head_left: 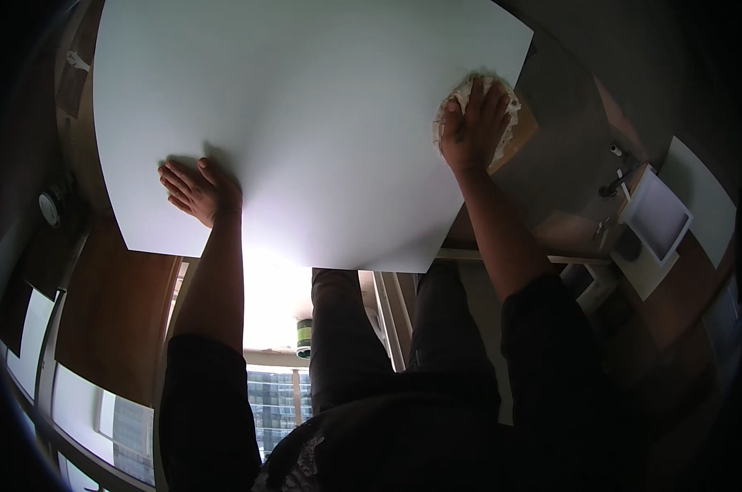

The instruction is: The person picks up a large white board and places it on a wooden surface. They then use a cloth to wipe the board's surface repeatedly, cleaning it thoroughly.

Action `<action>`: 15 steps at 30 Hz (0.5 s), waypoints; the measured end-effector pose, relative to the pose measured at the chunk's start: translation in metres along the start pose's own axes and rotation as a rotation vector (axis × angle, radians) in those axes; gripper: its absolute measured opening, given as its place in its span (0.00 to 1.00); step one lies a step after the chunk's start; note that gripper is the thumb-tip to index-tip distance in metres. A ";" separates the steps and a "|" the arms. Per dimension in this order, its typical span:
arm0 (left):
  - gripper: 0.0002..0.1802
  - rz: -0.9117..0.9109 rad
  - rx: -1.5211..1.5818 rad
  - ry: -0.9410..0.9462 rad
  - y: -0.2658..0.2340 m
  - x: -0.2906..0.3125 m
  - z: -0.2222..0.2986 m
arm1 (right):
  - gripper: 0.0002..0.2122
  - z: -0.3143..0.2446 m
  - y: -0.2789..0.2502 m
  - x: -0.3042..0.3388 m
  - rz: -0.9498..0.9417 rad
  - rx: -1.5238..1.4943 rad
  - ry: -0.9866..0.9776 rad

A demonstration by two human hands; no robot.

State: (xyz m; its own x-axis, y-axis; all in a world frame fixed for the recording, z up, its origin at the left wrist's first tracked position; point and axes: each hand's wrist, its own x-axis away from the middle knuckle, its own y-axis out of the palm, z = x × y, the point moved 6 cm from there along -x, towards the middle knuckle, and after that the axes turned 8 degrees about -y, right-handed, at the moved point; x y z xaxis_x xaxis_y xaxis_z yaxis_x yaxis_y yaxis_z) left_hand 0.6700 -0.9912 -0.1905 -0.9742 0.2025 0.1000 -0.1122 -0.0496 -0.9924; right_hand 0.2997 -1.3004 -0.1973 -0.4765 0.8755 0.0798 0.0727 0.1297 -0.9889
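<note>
A large, smooth white panel (pixel 330 123) fills the upper middle of the head view, its near edge in front of my legs. My left hand (pixel 195 190) rests flat on its left part, fingers stretched out and holding nothing. Over by the right edge, my right hand (pixel 475 123) presses a crumpled off-white cloth (pixel 510 123) against the panel. My fingers are spread over the cloth, which bulges out around them. The underside of the cloth is hidden.
A green can (pixel 304 338) stands beyond the panel's near edge, beside my leg. To the right are a white rectangular tray-like piece (pixel 658 215) and small dark tools (pixel 613 184). A brown board (pixel 109 303) and a round white-topped container (pixel 51 207) are at left.
</note>
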 end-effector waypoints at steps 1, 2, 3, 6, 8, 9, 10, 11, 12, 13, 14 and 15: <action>0.45 -0.003 -0.005 -0.001 0.003 0.001 -0.001 | 0.36 -0.001 -0.001 0.012 -0.006 -0.003 0.032; 0.46 -0.002 -0.017 -0.002 0.001 0.001 -0.002 | 0.36 -0.003 0.000 0.024 -0.015 -0.013 0.065; 0.47 -0.022 -0.019 -0.011 0.001 0.002 -0.003 | 0.35 -0.006 0.001 0.036 -0.024 -0.024 0.097; 0.48 -0.037 0.015 -0.011 -0.002 0.006 0.006 | 0.35 -0.008 0.002 0.071 -0.060 -0.032 0.186; 0.48 -0.043 0.008 -0.004 -0.004 0.005 0.008 | 0.34 -0.013 0.002 0.088 -0.039 -0.053 0.194; 0.48 -0.046 0.004 -0.002 -0.005 0.004 0.008 | 0.34 -0.016 0.001 0.096 -0.030 -0.064 0.197; 0.48 -0.044 -0.003 -0.007 -0.004 0.004 0.007 | 0.34 -0.018 0.002 0.102 -0.035 -0.065 0.198; 0.49 -0.042 -0.010 -0.012 -0.003 0.004 0.006 | 0.34 -0.021 0.003 0.108 -0.040 -0.067 0.199; 0.49 -0.039 -0.018 -0.018 -0.002 0.004 0.005 | 0.33 -0.024 0.003 0.115 -0.046 -0.069 0.199; 0.49 -0.039 -0.016 -0.018 -0.002 0.004 0.003 | 0.33 -0.030 0.003 0.128 -0.047 -0.062 0.180; 0.49 -0.038 -0.009 -0.018 -0.002 0.004 0.003 | 0.33 -0.035 0.005 0.144 -0.044 -0.052 0.161; 0.49 -0.037 -0.002 -0.019 -0.002 0.004 0.004 | 0.32 -0.039 0.006 0.159 -0.041 -0.043 0.140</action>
State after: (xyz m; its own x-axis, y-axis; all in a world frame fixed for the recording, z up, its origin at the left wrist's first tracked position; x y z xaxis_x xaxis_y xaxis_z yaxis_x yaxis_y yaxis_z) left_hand 0.6652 -0.9941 -0.1874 -0.9729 0.1854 0.1380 -0.1478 -0.0401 -0.9882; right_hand 0.2586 -1.1422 -0.1853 -0.3529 0.9251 0.1400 0.0940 0.1839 -0.9784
